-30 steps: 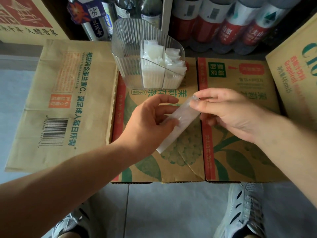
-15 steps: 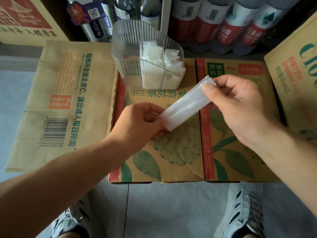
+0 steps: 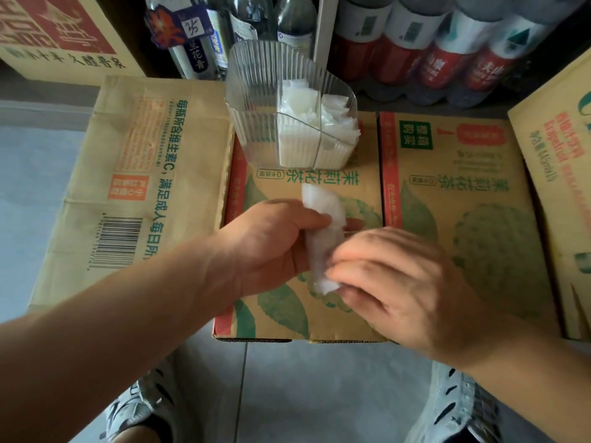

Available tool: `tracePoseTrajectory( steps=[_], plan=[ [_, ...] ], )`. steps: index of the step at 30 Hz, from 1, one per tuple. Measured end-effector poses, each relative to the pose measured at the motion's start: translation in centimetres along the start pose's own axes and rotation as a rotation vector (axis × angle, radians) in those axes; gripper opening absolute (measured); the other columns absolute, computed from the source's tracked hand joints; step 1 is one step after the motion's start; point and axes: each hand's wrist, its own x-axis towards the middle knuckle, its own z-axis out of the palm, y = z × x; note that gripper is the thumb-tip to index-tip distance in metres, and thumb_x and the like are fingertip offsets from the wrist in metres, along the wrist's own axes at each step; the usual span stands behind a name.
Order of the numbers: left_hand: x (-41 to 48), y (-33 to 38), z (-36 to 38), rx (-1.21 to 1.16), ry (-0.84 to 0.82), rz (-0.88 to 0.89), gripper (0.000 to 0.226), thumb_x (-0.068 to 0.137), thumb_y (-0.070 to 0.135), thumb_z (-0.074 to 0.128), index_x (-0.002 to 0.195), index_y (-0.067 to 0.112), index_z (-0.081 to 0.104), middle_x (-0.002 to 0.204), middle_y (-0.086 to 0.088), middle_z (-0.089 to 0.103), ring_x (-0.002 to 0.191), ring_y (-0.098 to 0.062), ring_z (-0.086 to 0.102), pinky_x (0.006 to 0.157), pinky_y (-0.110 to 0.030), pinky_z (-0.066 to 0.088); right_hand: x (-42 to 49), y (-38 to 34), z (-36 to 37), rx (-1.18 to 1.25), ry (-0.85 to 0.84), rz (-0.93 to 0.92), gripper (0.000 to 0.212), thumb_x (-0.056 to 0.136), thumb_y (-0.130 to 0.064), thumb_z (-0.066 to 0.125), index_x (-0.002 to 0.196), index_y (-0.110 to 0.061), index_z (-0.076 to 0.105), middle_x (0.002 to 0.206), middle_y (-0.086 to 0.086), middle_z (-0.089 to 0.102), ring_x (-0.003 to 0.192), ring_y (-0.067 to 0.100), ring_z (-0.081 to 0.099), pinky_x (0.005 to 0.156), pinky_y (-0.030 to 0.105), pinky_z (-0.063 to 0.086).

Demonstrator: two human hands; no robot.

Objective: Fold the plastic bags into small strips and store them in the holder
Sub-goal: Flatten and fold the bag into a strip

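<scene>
A folded strip of translucent white plastic bag stands nearly upright above the middle cardboard box. My left hand grips its middle, thumb on top. My right hand pinches its lower end with fingertips. Behind them stands a clear ribbed plastic holder with dividers; its right compartments hold several folded white bags, and the left compartment looks empty.
Flat cardboard boxes form the work surface, with another box to the left and one at the right edge. Bottles line the back. My shoes stand on the grey floor below.
The strip was held slanted between both hands, the right hand up at its far end. Now the right hand has dropped to the near end and the strip stands more upright, nearer me.
</scene>
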Motion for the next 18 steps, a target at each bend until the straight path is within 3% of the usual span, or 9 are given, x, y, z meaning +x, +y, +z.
tracePoseTrajectory(
  steps=[1, 4, 7, 10, 14, 18],
  plan=[
    [0.1, -0.3, -0.2, -0.003, -0.001, 0.018, 0.031, 0.101, 0.002, 0.042, 0.121, -0.011, 0.062, 0.120, -0.026, 0.070, 0.108, -0.034, 0.069, 0.088, -0.039, 0.060, 0.0, 0.0, 0.0, 0.032, 0.003, 0.033, 0.017, 0.097, -0.014, 0.065, 0.092, -0.002, 0.076, 0.097, 0.009, 0.071, 0.087, 0.026, 0.069, 0.077, 0.041, 0.055],
    [0.0, -0.6, -0.8, -0.051, -0.107, 0.033, 0.029, 0.097, -0.001, 0.042, 0.118, -0.008, 0.060, 0.103, -0.021, 0.072, 0.086, -0.027, 0.070, 0.073, -0.032, 0.061, 0.7, -0.1, -0.3, 0.192, 0.051, 0.199, 0.020, 0.098, -0.019, 0.065, 0.093, -0.004, 0.076, 0.094, 0.002, 0.071, 0.085, 0.016, 0.069, 0.074, 0.033, 0.056],
    [-0.3, -0.5, -0.9, -0.060, -0.204, 0.034, 0.039, 0.092, -0.004, 0.038, 0.127, -0.008, 0.056, 0.105, -0.020, 0.070, 0.092, -0.026, 0.071, 0.083, -0.032, 0.060, 1.3, 0.0, -0.8, 0.322, 0.076, 0.350, 0.016, 0.095, -0.024, 0.068, 0.090, -0.010, 0.074, 0.085, -0.007, 0.068, 0.078, 0.011, 0.065, 0.070, 0.026, 0.053],
    [-0.2, -0.7, -0.8, -0.030, -0.244, 0.054, 0.047, 0.089, -0.011, 0.036, 0.130, -0.006, 0.058, 0.121, -0.022, 0.068, 0.112, -0.030, 0.066, 0.102, -0.041, 0.054, 1.8, 0.4, -1.3, 0.403, 0.101, 0.504, 0.009, 0.091, -0.027, 0.073, 0.089, -0.018, 0.073, 0.080, -0.015, 0.065, 0.075, 0.009, 0.064, 0.066, 0.018, 0.046],
    [0.0, -1.1, -0.9, -0.037, -0.262, 0.042, 0.053, 0.081, -0.007, 0.040, 0.129, -0.001, 0.062, 0.125, -0.022, 0.065, 0.114, -0.031, 0.063, 0.107, -0.048, 0.048, 2.3, 1.4, -1.3, 0.341, 0.136, 0.581, 0.005, 0.089, -0.027, 0.074, 0.086, -0.025, 0.071, 0.097, -0.007, 0.063, 0.083, 0.013, 0.061, 0.070, 0.023, 0.047],
    [-0.1, -1.0, -0.8, -0.023, -0.323, 0.019, 0.054, 0.086, -0.007, 0.032, 0.133, -0.004, 0.059, 0.132, -0.026, 0.063, 0.121, -0.037, 0.062, 0.110, -0.050, 0.046, 2.4, 2.5, -1.1, 0.398, 0.082, 0.718, 0.010, 0.088, -0.025, 0.079, 0.085, -0.032, 0.072, 0.108, -0.012, 0.067, 0.088, 0.008, 0.063, 0.074, 0.023, 0.049]
  ],
)
